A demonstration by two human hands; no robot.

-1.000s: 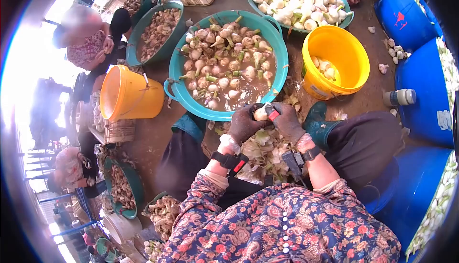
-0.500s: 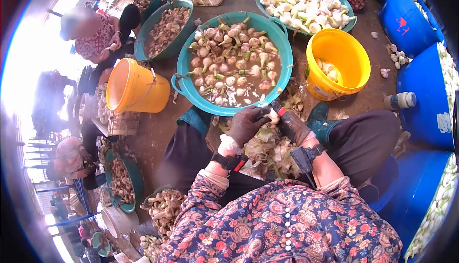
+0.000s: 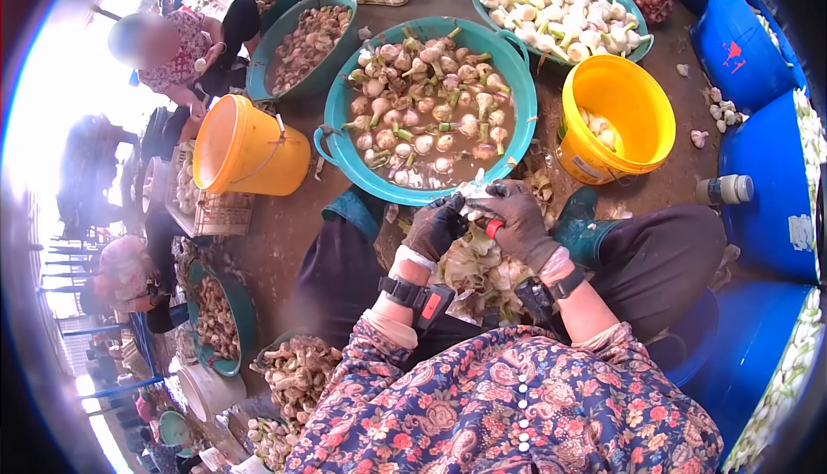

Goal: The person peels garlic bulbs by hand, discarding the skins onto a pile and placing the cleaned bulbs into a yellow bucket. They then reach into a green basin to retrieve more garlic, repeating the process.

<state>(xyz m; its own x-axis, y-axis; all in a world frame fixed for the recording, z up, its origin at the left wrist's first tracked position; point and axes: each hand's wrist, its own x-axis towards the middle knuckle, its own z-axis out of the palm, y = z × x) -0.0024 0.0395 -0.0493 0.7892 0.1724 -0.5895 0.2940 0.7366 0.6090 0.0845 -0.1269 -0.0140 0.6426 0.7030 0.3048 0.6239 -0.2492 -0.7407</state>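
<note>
My gloved left hand (image 3: 438, 224) is closed around a white garlic bulb (image 3: 471, 192), just over the near rim of a teal tub (image 3: 334, 151). My gloved right hand (image 3: 521, 223) meets it from the other side, fingers bent against the bulb's skin. A small red-handled tool (image 3: 494, 229) shows in the right hand's grip; its working end is hidden. Unpeeled garlic bulbs (image 3: 422, 99) with cut stems lie in brown water in the tub. Beneath both hands, loose garlic skins (image 3: 482, 272) are heaped between my legs.
A yellow bucket (image 3: 656, 117) with a few peeled bulbs stands right of the tub. Behind is a basin of white garlic (image 3: 560, 9). Blue barrels (image 3: 762, 164) line the right side. An orange-yellow bucket (image 3: 276, 151) stands left, near a seated person (image 3: 177, 56) and more tubs.
My right hand has turned and risen, its fingers now over the bulb's top. The red handle has shifted down and left. The bulb has moved slightly up and left.
</note>
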